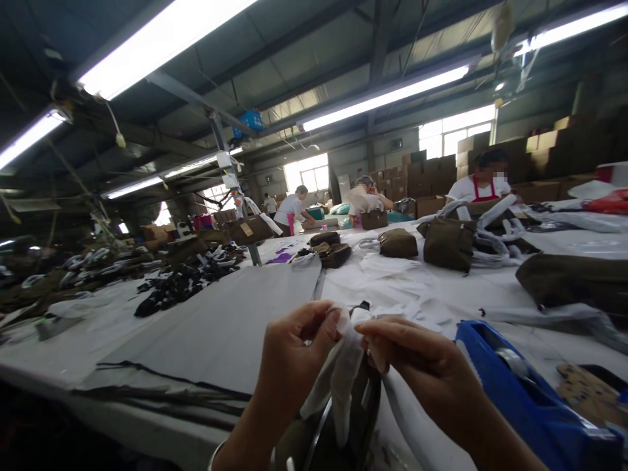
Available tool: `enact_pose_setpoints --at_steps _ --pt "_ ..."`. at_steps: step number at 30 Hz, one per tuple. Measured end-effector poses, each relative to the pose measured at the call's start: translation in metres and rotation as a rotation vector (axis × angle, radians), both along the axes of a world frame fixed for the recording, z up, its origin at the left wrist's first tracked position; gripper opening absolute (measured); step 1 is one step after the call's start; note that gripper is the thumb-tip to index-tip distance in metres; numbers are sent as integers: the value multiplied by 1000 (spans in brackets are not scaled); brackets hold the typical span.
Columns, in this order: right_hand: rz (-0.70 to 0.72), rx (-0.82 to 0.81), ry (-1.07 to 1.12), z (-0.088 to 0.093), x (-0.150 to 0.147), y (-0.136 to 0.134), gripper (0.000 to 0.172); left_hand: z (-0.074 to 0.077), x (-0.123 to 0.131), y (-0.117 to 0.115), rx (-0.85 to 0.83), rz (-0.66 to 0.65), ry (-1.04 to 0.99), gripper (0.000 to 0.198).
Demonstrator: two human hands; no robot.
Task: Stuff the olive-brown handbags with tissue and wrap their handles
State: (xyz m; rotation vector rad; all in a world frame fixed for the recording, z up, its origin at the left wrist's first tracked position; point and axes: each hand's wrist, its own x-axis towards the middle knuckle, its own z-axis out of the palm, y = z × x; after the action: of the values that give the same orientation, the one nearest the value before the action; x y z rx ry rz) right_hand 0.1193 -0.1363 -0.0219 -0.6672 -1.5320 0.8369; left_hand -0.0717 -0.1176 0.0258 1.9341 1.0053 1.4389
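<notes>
Low in the middle of the view, my left hand [293, 356] and my right hand [417, 363] pinch the same piece of white wrapping [343, 366] from either side, fingers closed on it. The wrapping hangs down over a dark olive bag [338, 425] with a black strap end showing just above my fingertips. The bag lies at the near edge of the long white table [220, 320], partly hidden by my wrists.
A blue tape dispenser [520, 386] sits close on the right. Olive bags [449, 242] and white wrapped straps lie across the table, with a dark strap pile [181, 281] at left. Three other people work at the far end, before stacked cardboard boxes [540, 150].
</notes>
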Motion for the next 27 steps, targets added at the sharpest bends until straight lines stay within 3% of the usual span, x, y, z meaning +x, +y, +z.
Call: enact_pose_setpoints --at_steps 4,10,18,21,24,27 --pt "140 -38 3 -1 -1 1 30 -3 0 -2 7 -2 -1 15" --pt "-169 127 -87 10 -8 -3 13 -2 3 -5 74 23 -8 10" --pt "-423 32 -234 14 -17 -5 25 4 9 -17 192 35 -20 9" --pt "-429 -1 -200 13 -21 -4 26 2 8 -17 284 66 26 10" --pt "-363 -26 -155 14 -23 -5 25 -2 4 -16 516 118 144 15" --pt "-269 -16 -94 13 -22 -6 23 -5 0 -17 699 74 251 24"
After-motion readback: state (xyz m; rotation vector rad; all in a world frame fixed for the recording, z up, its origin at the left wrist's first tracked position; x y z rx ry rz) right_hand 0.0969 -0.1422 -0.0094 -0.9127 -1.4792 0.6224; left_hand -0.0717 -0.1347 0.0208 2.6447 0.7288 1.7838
